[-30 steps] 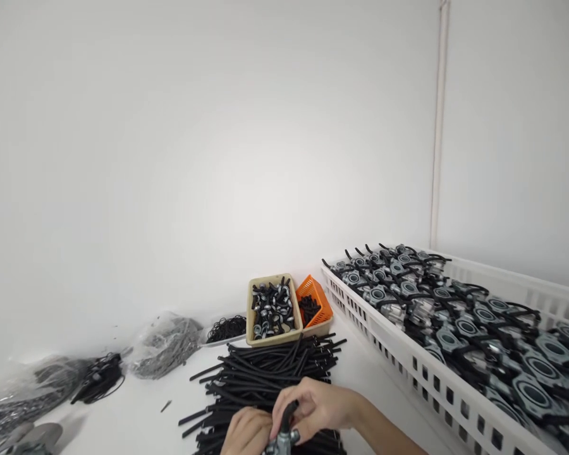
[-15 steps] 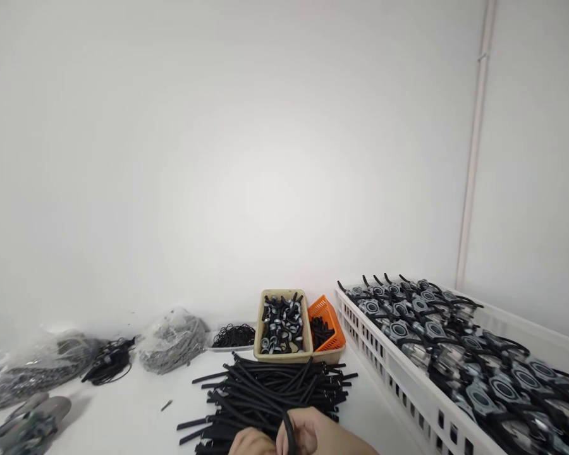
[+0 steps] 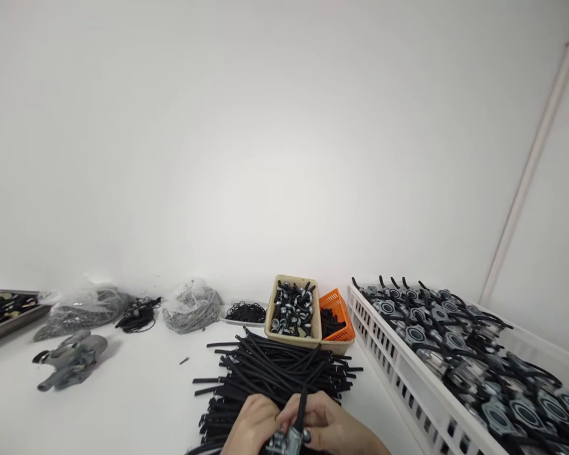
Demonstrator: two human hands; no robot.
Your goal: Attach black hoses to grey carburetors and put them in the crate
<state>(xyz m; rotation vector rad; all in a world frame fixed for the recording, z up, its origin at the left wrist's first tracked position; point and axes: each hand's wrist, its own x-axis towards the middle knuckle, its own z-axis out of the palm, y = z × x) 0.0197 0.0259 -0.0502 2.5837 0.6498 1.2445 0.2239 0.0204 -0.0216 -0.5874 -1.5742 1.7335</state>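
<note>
Carburetor (image 3: pixel 282 442), black hose (image 3: pixel 303 409) pointing up, tilted slightly right, right hand (image 3: pixel 325 426) fingers (image 3: pixel 310 404) pinching it, left hand (image 3: pixel 252 424) alongside, fingers hidden, over black tubes (image 3: pixel 275 373), crate (image 3: pixel 408 379) of carburetors rightward

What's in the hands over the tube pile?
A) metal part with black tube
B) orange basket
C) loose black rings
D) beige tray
A: the left hand and right hand hold a metal part with a black tube standing up from it.

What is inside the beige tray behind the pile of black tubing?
The beige tray holds a heap of small metal and black parts, which hide its floor.
</note>
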